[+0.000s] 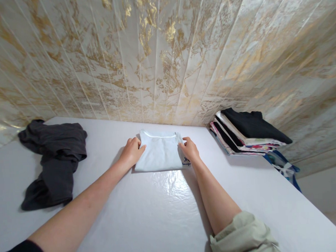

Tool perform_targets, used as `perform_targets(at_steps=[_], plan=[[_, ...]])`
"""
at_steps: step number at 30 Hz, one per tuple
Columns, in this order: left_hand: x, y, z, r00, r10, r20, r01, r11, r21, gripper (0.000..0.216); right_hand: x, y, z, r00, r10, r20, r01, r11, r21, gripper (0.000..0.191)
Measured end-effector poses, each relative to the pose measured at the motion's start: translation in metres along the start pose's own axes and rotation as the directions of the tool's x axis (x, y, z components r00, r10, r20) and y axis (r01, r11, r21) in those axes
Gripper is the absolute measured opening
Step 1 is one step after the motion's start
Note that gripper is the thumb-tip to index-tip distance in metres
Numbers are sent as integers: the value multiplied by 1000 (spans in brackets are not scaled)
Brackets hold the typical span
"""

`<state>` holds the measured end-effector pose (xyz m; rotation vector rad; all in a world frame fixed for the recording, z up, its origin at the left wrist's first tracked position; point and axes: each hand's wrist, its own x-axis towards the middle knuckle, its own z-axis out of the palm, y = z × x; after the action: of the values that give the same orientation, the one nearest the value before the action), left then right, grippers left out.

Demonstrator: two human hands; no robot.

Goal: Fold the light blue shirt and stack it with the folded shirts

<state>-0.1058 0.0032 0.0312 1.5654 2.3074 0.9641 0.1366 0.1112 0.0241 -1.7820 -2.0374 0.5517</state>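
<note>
A pale blue shirt, folded into a neat rectangle, lies flat on the white table with its neckline at the far side. Small dark lettering and a logo show at its right front corner. My left hand pinches the shirt's left edge between thumb and fingers. On the opposite edge my right hand grips the fabric the same way, its thumb on top. The fingertips under the cloth are partly hidden.
A crumpled dark grey garment lies on the table at left. At the back right stands a stack of folded clothes, black on top. A blue bag hangs beside the right edge. Gold-patterned curtains border the far side.
</note>
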Motion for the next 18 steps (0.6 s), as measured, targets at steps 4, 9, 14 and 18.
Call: perform_targets(at_steps=[4, 9, 14, 18], plan=[[0, 4, -4, 979, -174, 109, 200, 924, -327, 19, 0, -1, -1, 1000, 0, 0, 0, 1000, 4, 40], [-3, 11, -8, 878, -303, 370, 479, 566, -671, 28, 0, -1, -3, 1000, 4, 9, -4, 1000, 14, 40], [-2, 9, -7, 882, -321, 345, 470, 553, -688, 35, 4, 3, 1, 1000, 3, 15, -4, 999, 36, 41], [0, 5, -4, 904, -326, 275, 424, 608, -671, 37, 9, 8, 4, 1000, 0, 3, 0, 997, 81, 42]])
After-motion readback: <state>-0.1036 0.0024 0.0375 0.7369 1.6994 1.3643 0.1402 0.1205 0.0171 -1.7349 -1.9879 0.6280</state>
